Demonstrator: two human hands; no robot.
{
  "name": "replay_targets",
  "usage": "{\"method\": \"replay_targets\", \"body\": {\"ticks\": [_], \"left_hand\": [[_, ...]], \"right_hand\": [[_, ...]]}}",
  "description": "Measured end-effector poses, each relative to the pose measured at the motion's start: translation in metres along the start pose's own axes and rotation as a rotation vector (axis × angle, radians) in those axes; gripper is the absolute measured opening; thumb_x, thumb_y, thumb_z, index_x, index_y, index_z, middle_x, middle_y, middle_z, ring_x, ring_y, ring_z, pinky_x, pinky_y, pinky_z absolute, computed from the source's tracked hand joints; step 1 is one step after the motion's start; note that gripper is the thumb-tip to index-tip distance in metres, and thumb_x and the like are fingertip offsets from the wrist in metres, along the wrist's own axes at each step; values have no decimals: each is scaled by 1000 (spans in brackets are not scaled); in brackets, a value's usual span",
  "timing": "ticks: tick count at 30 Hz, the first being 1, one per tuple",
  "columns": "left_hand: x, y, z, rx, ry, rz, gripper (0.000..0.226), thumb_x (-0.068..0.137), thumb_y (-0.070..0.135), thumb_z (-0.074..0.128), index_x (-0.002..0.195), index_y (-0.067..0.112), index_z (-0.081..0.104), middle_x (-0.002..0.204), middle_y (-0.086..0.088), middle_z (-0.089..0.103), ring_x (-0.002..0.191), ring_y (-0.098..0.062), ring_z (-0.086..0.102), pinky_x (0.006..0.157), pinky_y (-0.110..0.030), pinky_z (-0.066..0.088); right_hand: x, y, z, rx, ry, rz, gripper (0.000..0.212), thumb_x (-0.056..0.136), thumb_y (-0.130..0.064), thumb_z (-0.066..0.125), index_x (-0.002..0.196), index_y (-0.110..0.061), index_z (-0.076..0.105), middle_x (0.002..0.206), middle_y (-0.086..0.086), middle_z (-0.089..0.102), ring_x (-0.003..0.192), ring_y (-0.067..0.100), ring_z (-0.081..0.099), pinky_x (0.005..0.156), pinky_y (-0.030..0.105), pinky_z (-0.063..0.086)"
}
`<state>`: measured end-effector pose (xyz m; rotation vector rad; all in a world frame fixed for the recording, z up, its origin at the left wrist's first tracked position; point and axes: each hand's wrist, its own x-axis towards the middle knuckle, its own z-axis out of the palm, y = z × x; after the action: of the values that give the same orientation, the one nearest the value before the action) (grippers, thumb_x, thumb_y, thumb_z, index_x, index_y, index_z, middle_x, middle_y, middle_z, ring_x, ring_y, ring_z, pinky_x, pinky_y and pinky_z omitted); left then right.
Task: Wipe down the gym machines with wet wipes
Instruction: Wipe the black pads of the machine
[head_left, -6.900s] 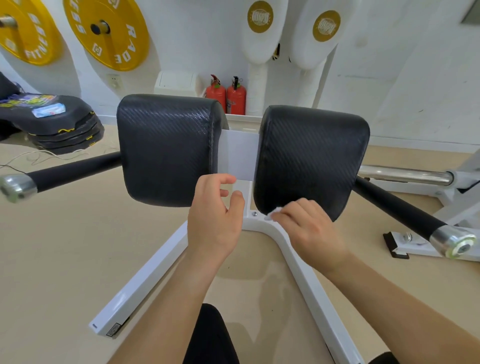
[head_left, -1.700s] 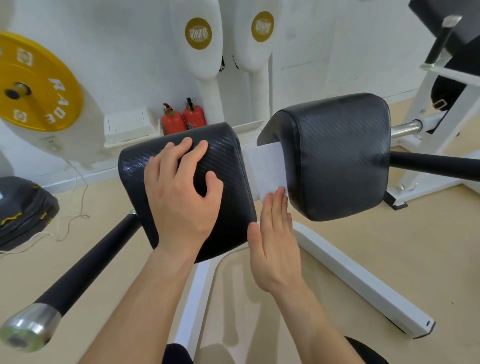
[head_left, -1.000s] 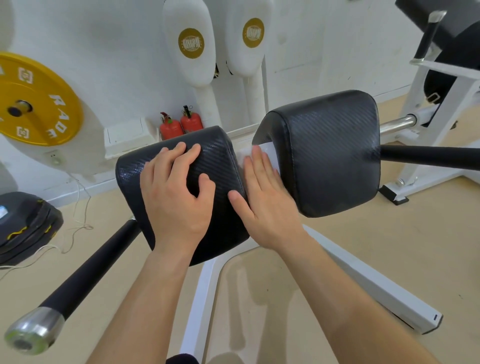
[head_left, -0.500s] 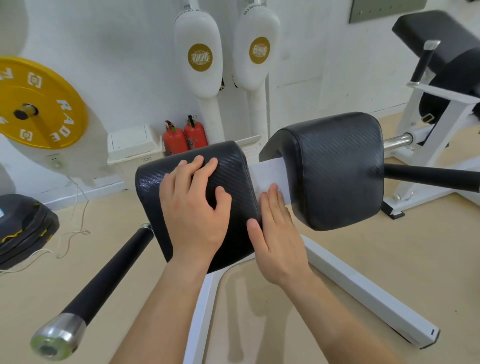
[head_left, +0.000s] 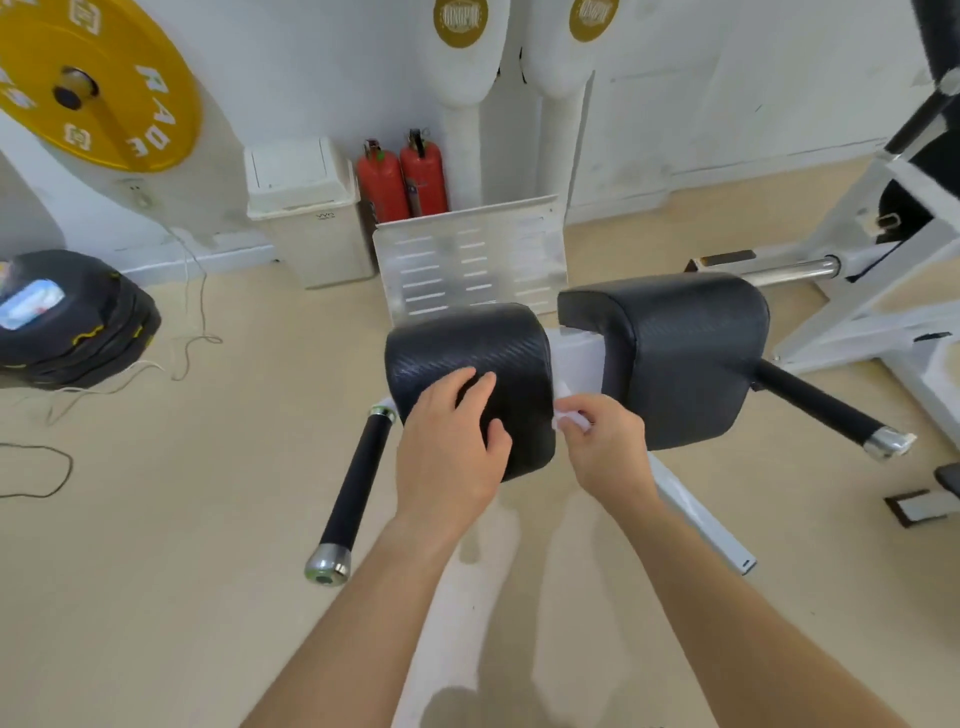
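Two black padded cushions sit on a white machine frame (head_left: 696, 519). My left hand (head_left: 452, 452) rests flat on the left pad (head_left: 467, 343), fingers spread over its front. My right hand (head_left: 605, 447) pinches a crumpled white wet wipe (head_left: 569, 418) in the gap between the left pad and the right pad (head_left: 685, 353), against the white upright plate (head_left: 576, 358). Black handles with chrome caps stick out on the left (head_left: 353, 493) and right (head_left: 826, 410).
A perforated metal footplate (head_left: 467, 260) stands behind the pads, with two red fire extinguishers (head_left: 402, 176) and a white bin (head_left: 306, 208) at the wall. Stacked black plates (head_left: 72, 317) carrying a wipes pack (head_left: 28, 304) lie left. Another white machine (head_left: 883, 260) stands right. Cables trail on the floor.
The view has pulled back and higher. My right hand went from flat against the plate between the pads to pinching the bunched wipe lower in the gap. My left hand stays on the left pad.
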<state>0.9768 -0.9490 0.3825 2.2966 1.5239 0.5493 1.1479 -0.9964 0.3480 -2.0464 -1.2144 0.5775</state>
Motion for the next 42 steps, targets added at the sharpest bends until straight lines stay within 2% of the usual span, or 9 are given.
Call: {"method": "replay_targets", "body": {"ticks": [6, 9, 12, 14, 21, 27, 30, 36, 42], "left_hand": [[-59, 34, -102, -187, -348, -269, 58, 97, 27, 60, 152, 31, 39, 147, 12, 49, 134, -11, 45, 103, -24, 38], [-85, 50, -148, -295, -440, -366, 57, 98, 30, 61, 149, 41, 40, 136, 17, 57, 122, -5, 53, 92, -19, 44], [-108, 55, -181, -402, -342, -436, 25, 97, 34, 63, 122, 38, 62, 106, 18, 69, 91, -3, 65, 79, -25, 55], [-123, 51, -197, -455, -275, -490, 14, 94, 33, 66, 108, 31, 66, 96, 13, 69, 81, -5, 65, 77, -28, 56], [-166, -3, -242, -611, -193, -628, 13, 89, 28, 72, 80, 22, 66, 73, 10, 62, 59, -9, 51, 54, -17, 39], [-157, -69, -257, -614, -250, -639, 11, 91, 32, 69, 81, 29, 72, 83, 15, 72, 64, -4, 61, 59, -18, 42], [-141, -97, -254, -629, -334, -621, 12, 86, 27, 73, 77, 24, 65, 80, 12, 69, 62, -7, 62, 59, -19, 46], [-106, -147, -229, -584, -385, -543, 15, 82, 30, 71, 81, 27, 57, 80, 9, 66, 74, -20, 66, 72, -41, 57], [-87, -171, -155, -566, -381, -461, 14, 89, 14, 61, 87, 25, 53, 85, 6, 63, 71, -18, 58, 62, -31, 47]], "right_hand": [[-63, -112, -74, -137, -365, -25, 22, 100, -11, 57, 113, -23, 71, 113, -7, 62, 96, 6, 55, 80, 6, 37], [-97, -158, -99, -153, -497, -104, 26, 101, -9, 53, 111, -26, 70, 114, -10, 65, 103, 8, 57, 85, 5, 34], [-124, -187, -114, -127, -541, -133, 20, 99, -12, 57, 111, -25, 68, 107, -11, 63, 89, 6, 56, 74, -2, 35], [-137, -198, -116, -121, -550, -129, 16, 98, -17, 60, 111, -26, 64, 99, -15, 57, 83, 3, 54, 69, -1, 37], [-167, -225, -89, -111, -595, -75, 9, 95, -20, 65, 100, -25, 70, 93, -12, 65, 80, 5, 59, 68, 11, 41], [-173, -247, -47, -160, -508, 37, 15, 99, -18, 58, 104, -24, 71, 97, -11, 65, 89, 7, 59, 79, 19, 43], [-179, -253, -20, -116, -400, 164, 15, 95, -13, 60, 96, -24, 71, 92, -11, 65, 86, 9, 60, 70, 18, 45], [-173, -244, 31, 9, -215, 378, 14, 94, -15, 64, 95, -27, 71, 94, -13, 67, 82, 8, 60, 61, 17, 42], [-139, -211, 82, 21, -146, 416, 22, 92, -6, 59, 95, -23, 72, 91, -13, 67, 85, 5, 59, 68, 14, 42]]}}
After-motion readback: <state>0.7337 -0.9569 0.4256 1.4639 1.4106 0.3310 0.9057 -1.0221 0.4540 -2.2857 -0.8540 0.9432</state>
